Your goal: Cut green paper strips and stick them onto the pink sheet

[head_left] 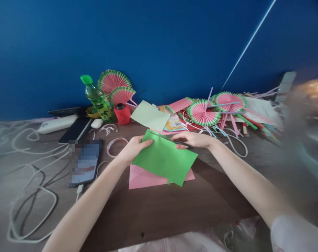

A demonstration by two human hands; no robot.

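Observation:
My left hand (134, 148) pinches the near-left edge of a green paper sheet (165, 159), fingers closed on it. My right hand (192, 140) lies at the sheet's far edge, closed round a thin dark tool that looks like a pen or scissors (181, 142). The green sheet is held just above a pink paper sheet (143, 178) lying flat on the brown table (159, 213).
A phone (84, 161) lies left of the papers among white cables (30, 196). Behind stand a green bottle (97, 99), a red thread spool (122, 113), a pale green sheet (150, 116) and several pink-green paper fans (203, 112). A blue wall rises behind.

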